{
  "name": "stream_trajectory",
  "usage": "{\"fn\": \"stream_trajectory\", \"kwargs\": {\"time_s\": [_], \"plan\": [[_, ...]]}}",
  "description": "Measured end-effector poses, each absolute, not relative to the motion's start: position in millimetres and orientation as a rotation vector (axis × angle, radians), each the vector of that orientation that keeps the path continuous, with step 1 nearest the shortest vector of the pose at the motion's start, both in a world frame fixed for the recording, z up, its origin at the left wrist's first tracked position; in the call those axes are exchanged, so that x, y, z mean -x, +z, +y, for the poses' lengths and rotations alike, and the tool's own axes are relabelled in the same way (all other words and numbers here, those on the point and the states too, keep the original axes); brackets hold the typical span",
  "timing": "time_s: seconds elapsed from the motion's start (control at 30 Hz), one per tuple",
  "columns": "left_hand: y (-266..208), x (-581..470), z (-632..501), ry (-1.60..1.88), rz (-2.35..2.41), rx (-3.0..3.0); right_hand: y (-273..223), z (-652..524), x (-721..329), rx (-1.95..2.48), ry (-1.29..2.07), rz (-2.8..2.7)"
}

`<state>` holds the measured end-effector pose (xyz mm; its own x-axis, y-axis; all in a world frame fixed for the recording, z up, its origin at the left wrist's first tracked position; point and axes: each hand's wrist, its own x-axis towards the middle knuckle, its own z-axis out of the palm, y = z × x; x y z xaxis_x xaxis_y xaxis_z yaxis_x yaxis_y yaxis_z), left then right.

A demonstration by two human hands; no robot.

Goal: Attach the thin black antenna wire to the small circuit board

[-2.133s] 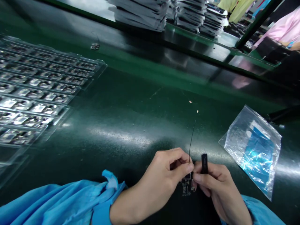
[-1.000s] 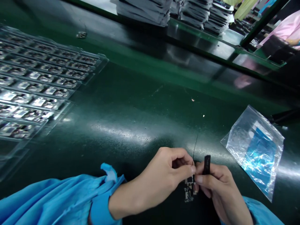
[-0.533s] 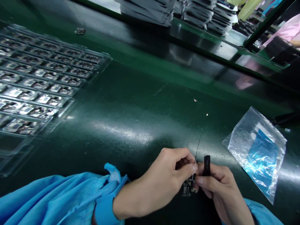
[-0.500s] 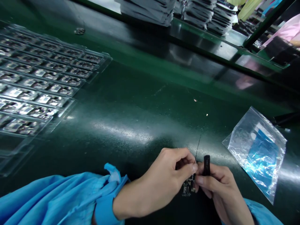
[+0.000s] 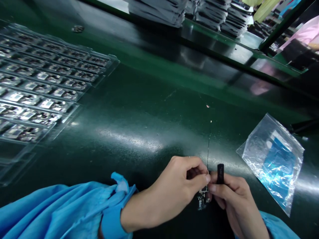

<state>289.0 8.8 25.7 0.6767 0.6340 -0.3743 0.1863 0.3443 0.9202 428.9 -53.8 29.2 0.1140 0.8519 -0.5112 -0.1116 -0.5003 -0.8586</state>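
Note:
My left hand [image 5: 180, 184] is closed, with thumb and index fingertip pinched on a thin black cable [image 5: 208, 149]. The cable runs up and away over the bench, with a tiny pale tip at its far end. My right hand [image 5: 233, 192] is closed too, its fingertips meeting those of the left. A short flat black strip [image 5: 220, 173] with faint lettering stands up between its thumb and index finger. Below the joined fingertips shows a small dark circuit board [image 5: 203, 200], partly covered by the fingers. Which hand supports the board cannot be made out.
Clear plastic trays [image 5: 58, 69] with rows of circuit boards lie at left. A clear bag [image 5: 274, 162] with blue content lies at right. A small part [image 5: 77, 29] sits near the back. Grey stacks [image 5: 159, 11] fill the shelf. A pink sleeve [image 5: 302, 31] shows far right.
The cable's far end has swung a little to the left. The board has tilted and shifted slightly between my fingers. Both hands stay nearly in place.

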Motion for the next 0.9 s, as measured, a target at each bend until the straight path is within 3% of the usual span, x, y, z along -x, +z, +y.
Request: {"fn": "stream_trajectory", "kwargs": {"time_s": [0.53, 0.9], "plan": [[25.8, -288.0, 10.9, 0.329, 0.77, -1.174, 31.3, -54.5, -429.3, 1.599, 1.493, -0.775], [21.5, -288.5, 9.2, 0.517, 0.844, -1.379, 23.2, -58.5, -432.1, 1.551, 1.337, -0.947]]}}
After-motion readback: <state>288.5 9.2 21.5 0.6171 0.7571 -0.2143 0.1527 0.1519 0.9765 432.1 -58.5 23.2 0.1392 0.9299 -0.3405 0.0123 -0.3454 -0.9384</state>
